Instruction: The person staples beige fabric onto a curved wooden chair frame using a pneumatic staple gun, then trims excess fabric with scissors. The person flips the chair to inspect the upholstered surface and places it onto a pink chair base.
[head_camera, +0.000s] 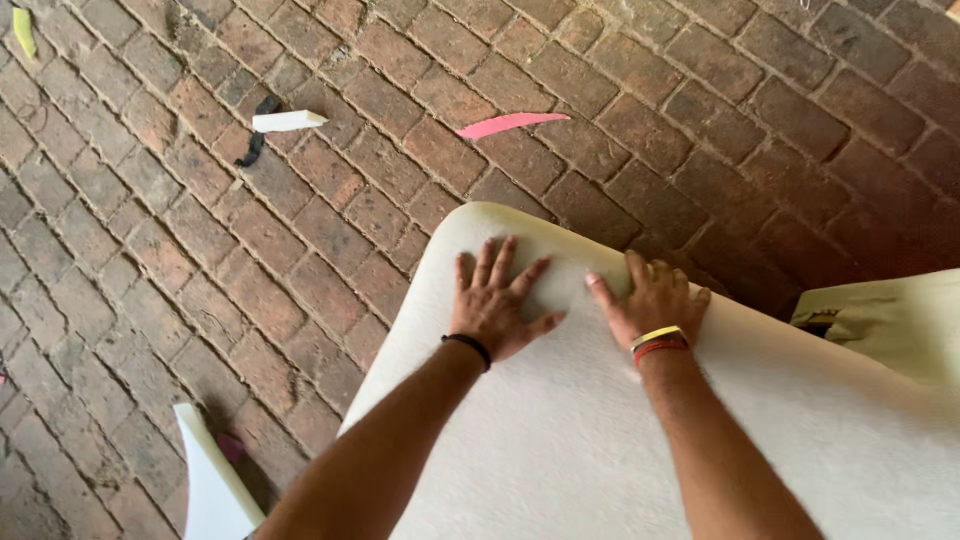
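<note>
So both palms sit flat on the cream foam sheet (600, 440) filling the lower right: left hand (495, 305) fingers spread, right hand (652, 300) curled over the fold. Keep pressure even. Foam scraps (290, 121) lie upper left on brick.

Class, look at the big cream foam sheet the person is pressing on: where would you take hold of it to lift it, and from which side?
Probably the rounded far edge of the foam sheet, reached from the brick floor side. That edge overhangs freely just beyond the flat left hand and right hand, so fingers could curl under it.
</note>
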